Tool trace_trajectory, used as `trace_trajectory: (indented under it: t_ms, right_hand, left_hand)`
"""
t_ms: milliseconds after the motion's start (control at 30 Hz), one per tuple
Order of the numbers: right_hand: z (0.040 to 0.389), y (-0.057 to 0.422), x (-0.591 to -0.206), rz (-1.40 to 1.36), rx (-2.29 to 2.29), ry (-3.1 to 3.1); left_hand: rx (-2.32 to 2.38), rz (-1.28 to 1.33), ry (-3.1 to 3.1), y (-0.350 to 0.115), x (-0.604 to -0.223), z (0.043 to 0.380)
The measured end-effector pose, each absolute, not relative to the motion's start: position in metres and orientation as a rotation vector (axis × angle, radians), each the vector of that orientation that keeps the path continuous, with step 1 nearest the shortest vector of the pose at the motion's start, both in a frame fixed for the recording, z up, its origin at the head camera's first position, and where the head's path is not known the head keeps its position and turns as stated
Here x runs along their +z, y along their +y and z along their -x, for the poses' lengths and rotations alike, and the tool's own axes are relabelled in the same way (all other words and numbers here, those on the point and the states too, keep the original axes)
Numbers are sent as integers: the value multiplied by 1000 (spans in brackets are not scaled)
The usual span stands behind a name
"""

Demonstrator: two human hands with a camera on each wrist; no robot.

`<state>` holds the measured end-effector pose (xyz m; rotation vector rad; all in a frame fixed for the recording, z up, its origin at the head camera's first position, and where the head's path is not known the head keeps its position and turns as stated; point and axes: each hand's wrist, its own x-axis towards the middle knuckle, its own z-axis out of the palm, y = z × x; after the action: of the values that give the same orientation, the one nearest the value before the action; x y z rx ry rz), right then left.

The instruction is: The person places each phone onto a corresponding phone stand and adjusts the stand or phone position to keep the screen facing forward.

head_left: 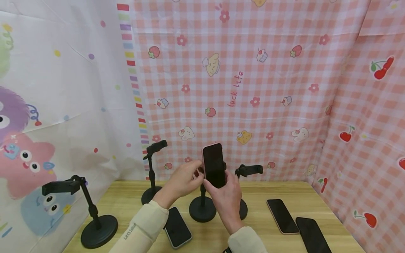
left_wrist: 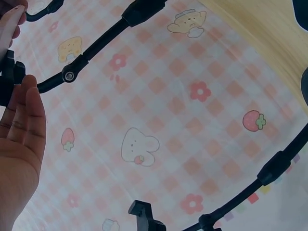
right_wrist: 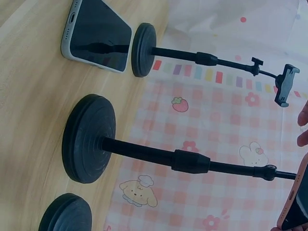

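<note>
A smartphone (head_left: 214, 166) with a pink edge and dark screen stands upright at the head of the middle black phone stand (head_left: 202, 210). My right hand (head_left: 227, 200) grips its lower part, thumb at the lower left edge. At the phone's left side, my left hand (head_left: 181, 180) has its fingers bent around the stand's black clamp (left_wrist: 8, 79), just below the pink phone edge. The phone covers most of the clamp in the head view. In the right wrist view, the stand's pole (right_wrist: 144, 151) runs up behind the phone's lower end.
Other black phone stands are at the left front (head_left: 99, 232), back left (head_left: 152, 194) and behind my right hand (head_left: 243, 209). A phone (head_left: 178, 228) lies by my left sleeve. Two more phones (head_left: 282, 216) (head_left: 312, 235) lie at the right. Patterned cloths (head_left: 234, 123) hang behind the wooden table.
</note>
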<state>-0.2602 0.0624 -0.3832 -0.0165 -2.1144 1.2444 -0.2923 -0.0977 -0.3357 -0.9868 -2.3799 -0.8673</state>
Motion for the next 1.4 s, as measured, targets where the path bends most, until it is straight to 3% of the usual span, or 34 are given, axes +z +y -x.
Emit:
trace_trajectory:
  t_ms: [1400]
  right_hand:
    - [267,59,-388,107,1248,-2080]
  left_hand:
    - [-1085,610,-2259,-73,-345,287]
